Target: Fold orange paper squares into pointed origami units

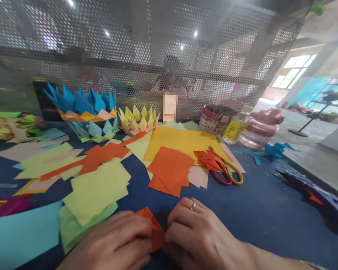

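Note:
A small folded piece of orange paper lies between my hands near the front edge of the view, creases showing on its face. My left hand is closed over its left side, fingers bent and covering part of it. At the paper's right corner, my right hand, wearing a ring, is closed with its fingertips curled under and partly hidden. Just beyond my hands is a stack of orange paper squares. Left of them sit pale yellow squares over a green sheet.
Scissors rest on a yellow sheet. A glue gun lies right. Blue and yellow folded-paper rings stand behind, near a round basket, a labelled bottle and a pink bottle. A perforated screen rises beyond.

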